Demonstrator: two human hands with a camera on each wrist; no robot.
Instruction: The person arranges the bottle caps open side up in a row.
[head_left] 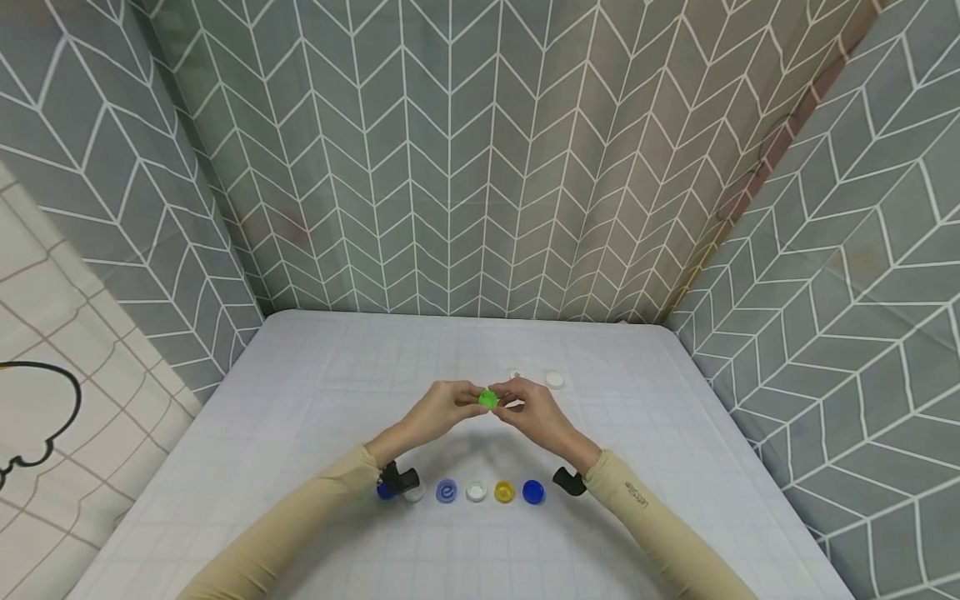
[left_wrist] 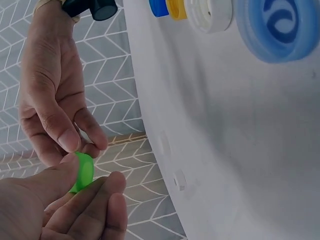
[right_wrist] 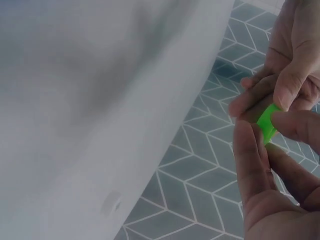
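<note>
A bright green bottle cap [head_left: 487, 399] is held above the table between my two hands. My left hand [head_left: 442, 408] pinches it between thumb and fingers, clearest in the left wrist view, where the cap [left_wrist: 85, 171] shows past the thumb. From the other side my right hand [head_left: 534, 410] grips its edge with the fingertips; the right wrist view has the cap [right_wrist: 267, 122] between the fingers of both hands. Beneath my forearms runs a row of caps, with a light blue patterned cap [head_left: 446, 491], a white cap [head_left: 476, 492], a yellow cap [head_left: 504, 492] and a blue cap [head_left: 533, 492].
Beyond my right hand lie a white cap [head_left: 554, 380] and a small white piece [head_left: 516, 375], partly hidden. At the row's left end, another blue cap [head_left: 385, 492] and a white cap [head_left: 414, 494] are partly covered by the wrist camera. Patterned curtains [head_left: 465, 167] surround the white table [head_left: 337, 358].
</note>
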